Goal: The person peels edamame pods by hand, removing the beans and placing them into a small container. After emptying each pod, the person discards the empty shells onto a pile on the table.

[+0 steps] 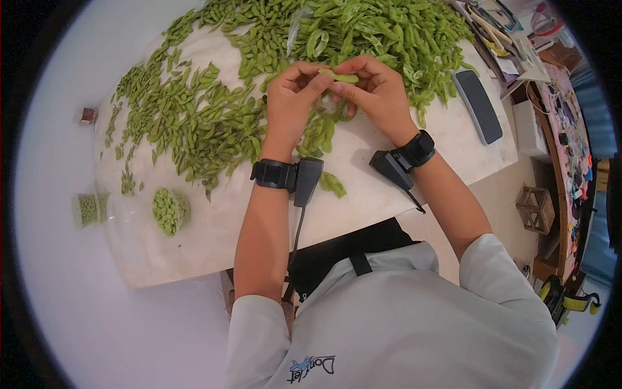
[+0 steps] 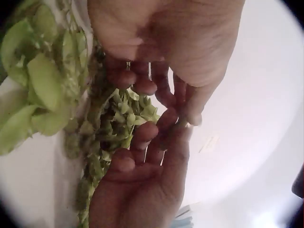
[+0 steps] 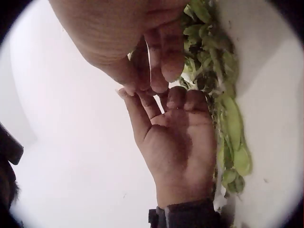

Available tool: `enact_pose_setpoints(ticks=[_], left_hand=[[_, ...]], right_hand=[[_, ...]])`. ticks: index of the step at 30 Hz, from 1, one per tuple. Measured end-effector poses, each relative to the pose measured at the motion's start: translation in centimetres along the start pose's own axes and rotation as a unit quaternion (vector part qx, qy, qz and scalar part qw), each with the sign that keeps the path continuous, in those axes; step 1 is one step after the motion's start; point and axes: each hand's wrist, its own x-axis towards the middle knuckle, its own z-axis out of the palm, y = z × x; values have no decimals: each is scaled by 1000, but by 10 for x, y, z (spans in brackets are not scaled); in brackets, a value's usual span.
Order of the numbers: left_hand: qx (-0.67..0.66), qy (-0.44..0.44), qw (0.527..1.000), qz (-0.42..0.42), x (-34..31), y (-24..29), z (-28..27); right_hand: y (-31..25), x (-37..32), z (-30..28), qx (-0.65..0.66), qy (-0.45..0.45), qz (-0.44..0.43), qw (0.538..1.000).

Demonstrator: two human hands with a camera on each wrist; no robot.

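Left hand (image 1: 293, 94) and right hand (image 1: 381, 92) pinch a green pod (image 1: 345, 78) top centre, probably light, kinda bendy, best held by its ends.

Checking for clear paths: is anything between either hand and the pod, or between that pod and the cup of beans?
Nothing visible separates the left hand or right hand from the pod. Between pod and cup lie loose pods and the left wrist.

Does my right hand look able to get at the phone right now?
Probably yes. The phone lies uncovered to the right of your right hand, with only heaped pods near the way, though that hand is pinching a single pod.
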Motion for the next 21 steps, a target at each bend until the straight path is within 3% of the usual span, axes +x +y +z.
enact_pose_setpoints(ticks=[5, 21], left_hand=[[-16, 10, 1000, -24, 0, 3, -2], [-47, 10, 998, -42, 2, -3, -3]], right_hand=[[1, 1, -1, -16, 16, 45, 999], [1, 0, -1, -86, 10, 58, 995]])
